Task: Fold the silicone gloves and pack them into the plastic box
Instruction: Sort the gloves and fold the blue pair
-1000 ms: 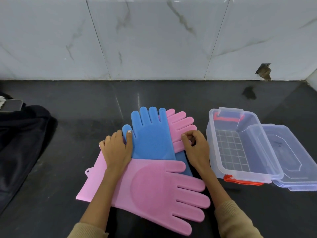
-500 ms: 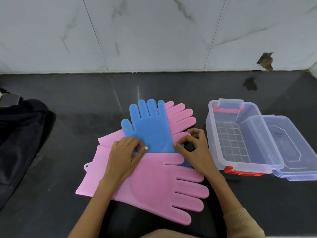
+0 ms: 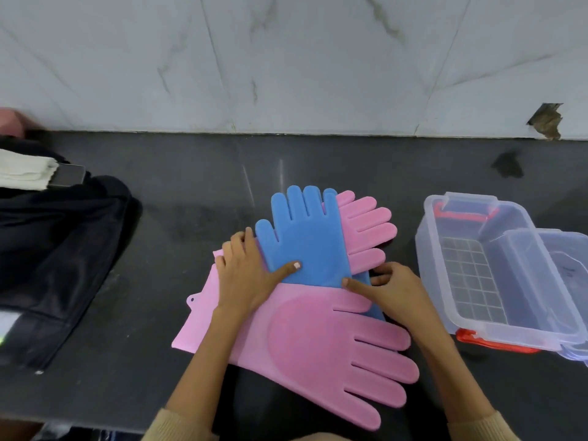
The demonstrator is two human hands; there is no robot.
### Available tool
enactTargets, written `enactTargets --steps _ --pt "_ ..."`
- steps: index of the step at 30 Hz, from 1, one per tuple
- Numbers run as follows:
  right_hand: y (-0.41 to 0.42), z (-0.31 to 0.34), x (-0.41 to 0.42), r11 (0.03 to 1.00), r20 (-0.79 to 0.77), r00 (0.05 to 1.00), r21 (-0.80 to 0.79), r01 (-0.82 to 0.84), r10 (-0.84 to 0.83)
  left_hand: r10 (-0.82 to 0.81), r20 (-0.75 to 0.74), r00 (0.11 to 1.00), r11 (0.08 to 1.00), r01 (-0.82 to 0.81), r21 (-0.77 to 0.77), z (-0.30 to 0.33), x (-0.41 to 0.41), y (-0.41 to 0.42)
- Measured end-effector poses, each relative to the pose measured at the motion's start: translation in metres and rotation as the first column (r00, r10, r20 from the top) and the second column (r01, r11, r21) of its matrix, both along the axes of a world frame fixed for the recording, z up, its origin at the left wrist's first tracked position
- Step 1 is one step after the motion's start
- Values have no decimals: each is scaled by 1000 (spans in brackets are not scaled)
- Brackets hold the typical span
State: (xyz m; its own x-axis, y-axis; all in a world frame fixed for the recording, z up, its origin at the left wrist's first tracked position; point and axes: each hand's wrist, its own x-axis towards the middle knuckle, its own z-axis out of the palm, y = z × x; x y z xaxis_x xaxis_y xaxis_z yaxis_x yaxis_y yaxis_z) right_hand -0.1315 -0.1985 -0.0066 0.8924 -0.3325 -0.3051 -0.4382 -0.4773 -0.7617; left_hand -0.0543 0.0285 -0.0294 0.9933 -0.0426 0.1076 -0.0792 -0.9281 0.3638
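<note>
Three silicone gloves lie overlapped on the dark counter. A large pink glove (image 3: 321,345) lies on top at the front, fingers pointing right. A blue glove (image 3: 305,243) points away from me, its cuff under the pink one. A second pink glove (image 3: 366,230) fans out from under the blue one's right side. My left hand (image 3: 245,278) lies flat across the pink cuff, thumb pressing the blue palm. My right hand (image 3: 394,291) touches the gloves where blue and pink meet, index finger extended. The clear plastic box (image 3: 445,294) stands open at the right.
The box's clear lid (image 3: 569,275) leans at its right side, with red latches (image 3: 496,343) at both ends. A black bag (image 3: 54,249) with a white cloth (image 3: 25,173) on it fills the left. A marble wall (image 3: 286,58) backs the counter.
My left hand slid from the blue glove's thumb side onto the pink cuff and blue palm. My right hand dropped from the back pink glove's fingers to the blue-pink junction.
</note>
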Motion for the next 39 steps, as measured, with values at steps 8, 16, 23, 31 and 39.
enactTargets --steps 8,16,23,31,39 --pt "3 -6 21 982 64 997 178 -64 53 -61 87 994 997 64 -38 3 13 -8" --pt "39 -11 22 880 165 983 451 -147 79 -125 62 990 992 125 1 3 20 8" --pt "124 -9 58 751 220 962 605 -265 163 88 39 995 991 -92 98 13 31 94" --pt "243 -5 102 606 259 901 672 -427 349 388 10 922 907 -383 174 18 29 225" --pt "236 -12 104 697 176 933 624 -353 315 485 164 859 816 -512 269 9 28 218"
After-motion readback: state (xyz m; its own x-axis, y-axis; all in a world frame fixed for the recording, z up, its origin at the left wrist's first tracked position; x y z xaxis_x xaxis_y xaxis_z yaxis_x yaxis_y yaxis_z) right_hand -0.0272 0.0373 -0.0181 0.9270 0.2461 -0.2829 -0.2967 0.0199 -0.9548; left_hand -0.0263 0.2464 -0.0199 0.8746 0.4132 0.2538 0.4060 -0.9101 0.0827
